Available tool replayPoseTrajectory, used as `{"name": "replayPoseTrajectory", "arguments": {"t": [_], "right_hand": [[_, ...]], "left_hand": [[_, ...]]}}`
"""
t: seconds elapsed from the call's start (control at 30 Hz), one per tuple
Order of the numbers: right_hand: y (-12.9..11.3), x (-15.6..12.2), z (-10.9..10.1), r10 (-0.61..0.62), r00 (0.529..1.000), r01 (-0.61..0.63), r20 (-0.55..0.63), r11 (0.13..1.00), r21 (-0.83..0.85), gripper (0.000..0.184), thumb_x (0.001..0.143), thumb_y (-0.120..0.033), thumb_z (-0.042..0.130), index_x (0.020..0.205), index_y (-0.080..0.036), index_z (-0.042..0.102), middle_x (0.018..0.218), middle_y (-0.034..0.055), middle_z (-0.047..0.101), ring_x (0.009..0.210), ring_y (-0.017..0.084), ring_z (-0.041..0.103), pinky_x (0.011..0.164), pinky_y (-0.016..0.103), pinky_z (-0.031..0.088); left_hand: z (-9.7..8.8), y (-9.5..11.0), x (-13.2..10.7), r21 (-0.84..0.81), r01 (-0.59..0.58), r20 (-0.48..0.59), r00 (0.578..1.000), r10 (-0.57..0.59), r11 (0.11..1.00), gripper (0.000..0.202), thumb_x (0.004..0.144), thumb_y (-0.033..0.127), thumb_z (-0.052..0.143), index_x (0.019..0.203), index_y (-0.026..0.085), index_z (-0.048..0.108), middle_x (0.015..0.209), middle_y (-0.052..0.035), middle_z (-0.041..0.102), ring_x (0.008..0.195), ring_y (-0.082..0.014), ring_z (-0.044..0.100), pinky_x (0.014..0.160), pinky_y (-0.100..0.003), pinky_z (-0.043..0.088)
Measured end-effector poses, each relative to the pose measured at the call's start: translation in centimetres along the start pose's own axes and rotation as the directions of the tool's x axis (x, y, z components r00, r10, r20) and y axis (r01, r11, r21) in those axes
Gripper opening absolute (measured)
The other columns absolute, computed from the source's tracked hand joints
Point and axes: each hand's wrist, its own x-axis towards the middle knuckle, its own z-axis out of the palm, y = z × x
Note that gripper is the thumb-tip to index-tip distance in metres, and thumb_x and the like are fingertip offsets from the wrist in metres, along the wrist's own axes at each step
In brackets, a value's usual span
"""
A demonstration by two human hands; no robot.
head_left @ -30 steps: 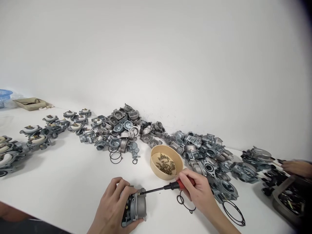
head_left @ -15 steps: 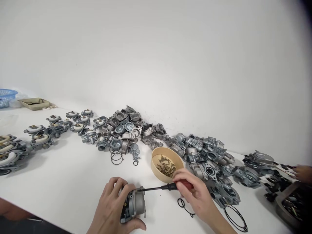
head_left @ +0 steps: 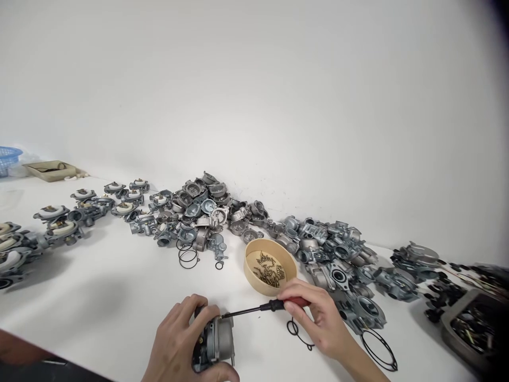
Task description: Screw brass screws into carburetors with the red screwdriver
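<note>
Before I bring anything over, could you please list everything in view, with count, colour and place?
Held carburetor: one, grey, lower centre
Screwdriver: one, red and black, tip at the held carburetor
Round tub: one, tan, centre
Screws: many, brassy, inside the tub
Carburetor bodies with white floats: roughly ten, grey, left
Float bowls: many, grey, heaped centre back
Mixed carburetor castings: many, grey, right of the tub
Gasket rings: several, black, loose on the table
Small parts: many, black, far right
Container: one, grey, right edge
Shallow tray: one, beige, far left
Basket: one, blue, left edge
Table: one, white, beneath
Wall: one, white, behind
Left hand: one, on the held carburetor
Right hand: one, gripping the screwdriver
</note>
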Motion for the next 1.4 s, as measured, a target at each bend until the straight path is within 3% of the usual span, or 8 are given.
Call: {"name": "replayPoseTrajectory", "arguments": {"t": [0.2, 0.4, 0.57, 0.77, 0.93, 1.1, 1.3, 1.4], "right_hand": [[-1.3, -0.1, 0.0, 0.034, 0.998, -0.029, 0.057, 0.995, -0.091, 0.013, 0.103, -0.031, 0.060, 0.104, -0.023, 0.071, 0.093, 0.0084, 0.065, 0.059, 0.014, 0.045, 0.049, 0.027, 0.033], [-1.1, -0.1, -0.2, 0.046, 0.998, -0.045, 0.038, 0.999, -0.029, 0.016, 0.104, -0.035, 0.061, 0.103, -0.022, 0.069, 0.096, 0.0113, 0.069, 0.064, 0.017, 0.057, 0.051, 0.027, 0.041], [-0.4, 0.0, 0.0, 0.126, 0.988, -0.123, 0.086, 0.992, -0.040, 0.040, 0.111, -0.042, 0.047, 0.094, -0.020, 0.074, 0.064, 0.0025, 0.060, 0.055, 0.016, 0.056, 0.051, 0.026, 0.040], [-0.7, -0.1, -0.2, 0.095, 0.995, -0.097, 0.039, 0.995, 0.040, 0.022, 0.100, -0.043, 0.068, 0.104, -0.022, 0.069, 0.108, 0.0121, 0.067, 0.077, 0.019, 0.062, 0.059, 0.027, 0.048], [-0.3, 0.0, 0.1, 0.190, 0.981, -0.190, 0.043, 0.982, -0.006, 0.044, 0.111, -0.047, 0.045, 0.088, -0.020, 0.072, 0.068, 0.0035, 0.060, 0.062, 0.017, 0.054, 0.057, 0.028, 0.044], [-0.5, -0.1, 0.0, 0.129, 0.991, -0.130, 0.015, 0.990, 0.058, 0.025, 0.101, -0.047, 0.066, 0.102, -0.022, 0.069, 0.108, 0.0114, 0.066, 0.071, 0.017, 0.058, 0.058, 0.028, 0.048], [-0.8, 0.2, 0.4, 0.208, 0.978, -0.208, -0.026, 0.978, -0.023, 0.045, 0.109, -0.050, 0.050, 0.084, -0.019, 0.071, 0.066, 0.0029, 0.059, 0.058, 0.015, 0.051, 0.053, 0.026, 0.041], [-1.4, 0.2, 0.4, 0.190, 0.981, -0.191, -0.036, 0.981, -0.041, 0.041, 0.108, -0.048, 0.053, 0.085, -0.019, 0.071, 0.076, 0.0055, 0.064, 0.060, 0.015, 0.052, 0.054, 0.026, 0.043]], "left_hand": [[0.4, -0.4, -1.4, -0.061, 0.063, 0.008, 0.998, -0.063, 0.996, 0.052, 0.094, 0.075, 0.060, 0.116, 0.028, 0.066, 0.102, -0.0072, 0.072, 0.066, -0.0204, 0.075, 0.054, -0.028, 0.059], [1.2, -1.0, -2.2, -0.042, 0.124, -0.007, 0.992, -0.124, 0.991, 0.051, 0.095, 0.074, 0.059, 0.117, 0.030, 0.068, 0.106, -0.0076, 0.072, 0.067, -0.0208, 0.076, 0.054, -0.029, 0.058], [0.3, -0.4, -1.2, -0.063, 0.063, 0.012, 0.998, -0.062, 0.996, 0.051, 0.089, 0.073, 0.068, 0.112, 0.027, 0.068, 0.100, -0.0070, 0.071, 0.066, -0.0204, 0.074, 0.053, -0.028, 0.059], [-0.4, 0.1, 0.1, -0.098, 0.058, 0.055, 0.997, -0.052, 0.993, 0.062, 0.078, 0.079, 0.078, 0.104, 0.024, 0.063, 0.090, -0.0057, 0.068, 0.066, -0.0226, 0.072, 0.054, -0.030, 0.061], [-0.2, -0.3, -0.4, -0.098, 0.049, 0.078, 0.996, -0.041, 0.994, 0.065, 0.071, 0.070, 0.089, 0.111, 0.025, 0.064, 0.101, -0.0085, 0.071, 0.081, -0.0267, 0.076, 0.066, -0.032, 0.065], [-0.2, -0.2, -0.3, -0.111, 0.072, 0.090, 0.994, -0.062, 0.991, 0.066, 0.068, 0.067, 0.093, 0.110, 0.025, 0.064, 0.101, -0.0081, 0.071, 0.081, -0.0272, 0.076, 0.066, -0.032, 0.065], [-0.1, -0.2, -0.5, -0.095, 0.086, 0.117, 0.990, -0.074, 0.992, 0.061, 0.069, 0.057, 0.097, 0.110, 0.026, 0.064, 0.105, -0.0078, 0.071, 0.085, -0.0280, 0.077, 0.068, -0.033, 0.065], [0.0, -0.4, -0.7, -0.092, 0.063, 0.106, 0.993, -0.054, 0.994, 0.064, 0.066, 0.057, 0.099, 0.110, 0.027, 0.064, 0.104, -0.0071, 0.072, 0.085, -0.0276, 0.077, 0.068, -0.032, 0.065]]}}
